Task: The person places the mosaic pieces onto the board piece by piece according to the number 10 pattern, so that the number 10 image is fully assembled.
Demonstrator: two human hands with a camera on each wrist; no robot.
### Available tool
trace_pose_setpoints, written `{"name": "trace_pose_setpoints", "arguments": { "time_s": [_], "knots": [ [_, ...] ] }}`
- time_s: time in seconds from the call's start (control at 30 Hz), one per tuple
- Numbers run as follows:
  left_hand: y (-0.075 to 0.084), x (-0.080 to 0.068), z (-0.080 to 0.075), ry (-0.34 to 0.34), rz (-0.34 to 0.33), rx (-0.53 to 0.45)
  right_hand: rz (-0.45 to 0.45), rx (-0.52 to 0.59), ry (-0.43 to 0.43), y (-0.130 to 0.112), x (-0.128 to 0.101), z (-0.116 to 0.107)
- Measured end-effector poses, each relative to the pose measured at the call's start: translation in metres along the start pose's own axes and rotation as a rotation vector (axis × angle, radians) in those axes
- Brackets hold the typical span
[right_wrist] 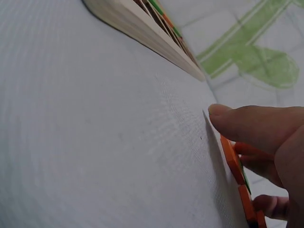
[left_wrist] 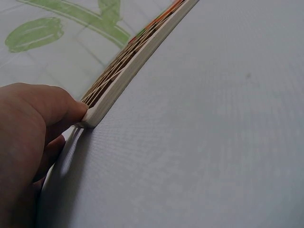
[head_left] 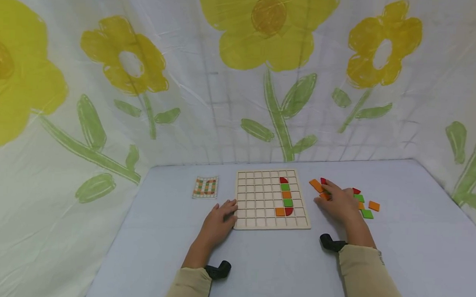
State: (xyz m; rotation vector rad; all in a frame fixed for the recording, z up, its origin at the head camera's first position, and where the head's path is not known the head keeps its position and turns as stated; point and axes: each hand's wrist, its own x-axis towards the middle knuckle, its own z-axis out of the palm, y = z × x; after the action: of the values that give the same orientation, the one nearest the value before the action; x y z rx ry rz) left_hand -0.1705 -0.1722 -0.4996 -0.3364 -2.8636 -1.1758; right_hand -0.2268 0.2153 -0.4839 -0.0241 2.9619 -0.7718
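Observation:
A square wooden grid board [head_left: 256, 201] lies flat on the table, with a column of red, green and orange tiles [head_left: 286, 194] set in its right part. One orange tile [head_left: 280, 212] sits left of the column's lowest red piece. My left hand [head_left: 215, 224] rests at the board's left edge, and in the left wrist view its thumb [left_wrist: 78, 111] touches the near corner. Right of the board, my right hand [head_left: 340, 206] reaches over loose tiles. Its fingers touch orange pieces [right_wrist: 230, 159] in the right wrist view, the thumb standing apart from them.
A small printed card [head_left: 205, 187] with a coloured grid pattern lies left of the board. More loose tiles, such as an orange one [head_left: 374, 206] and a green one [head_left: 367, 213], lie right of my right hand. A flower-painted white curtain [head_left: 183, 133] hangs behind the table.

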Motion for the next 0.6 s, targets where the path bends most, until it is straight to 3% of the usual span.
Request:
{"name": "trace_pose_setpoints", "arguments": {
  "time_s": [0.3,0.6],
  "knots": [
    [0.0014,-0.0010,-0.0012,-0.005,-0.004,-0.001,0.025,0.058,0.158,-0.0017,0.0020,0.0051],
    [0.0006,-0.0009,-0.0008,-0.001,0.000,0.006,0.060,0.082,0.156,-0.0050,-0.0004,0.0051]
  ]
}}
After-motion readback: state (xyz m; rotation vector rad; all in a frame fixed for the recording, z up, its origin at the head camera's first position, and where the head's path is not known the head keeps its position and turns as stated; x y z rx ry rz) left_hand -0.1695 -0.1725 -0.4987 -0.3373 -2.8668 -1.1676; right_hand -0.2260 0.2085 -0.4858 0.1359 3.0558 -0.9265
